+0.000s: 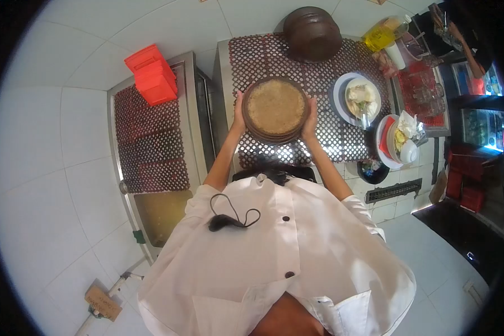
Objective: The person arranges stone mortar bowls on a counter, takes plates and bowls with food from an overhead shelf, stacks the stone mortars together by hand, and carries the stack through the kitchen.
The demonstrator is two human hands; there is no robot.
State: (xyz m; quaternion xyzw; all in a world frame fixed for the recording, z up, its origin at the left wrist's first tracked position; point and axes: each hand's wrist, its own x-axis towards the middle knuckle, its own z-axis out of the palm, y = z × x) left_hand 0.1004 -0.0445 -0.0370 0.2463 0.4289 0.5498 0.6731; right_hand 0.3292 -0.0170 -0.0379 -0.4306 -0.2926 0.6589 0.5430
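On my feed, the left hand [239, 114] and right hand [310, 119] are clasping opposite sides of the round brown dish stack [276, 107], which is filling the gap between them, neither nearer, toward the counter's [224, 67] left edge.

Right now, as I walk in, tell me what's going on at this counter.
The wearer's left hand and right hand grip a stack of round brown dishes from opposite sides, over the perforated mat. Whether the stack rests on the mat is unclear. Dark brown crockery sits beyond it, and plates bearing food stand to the right.
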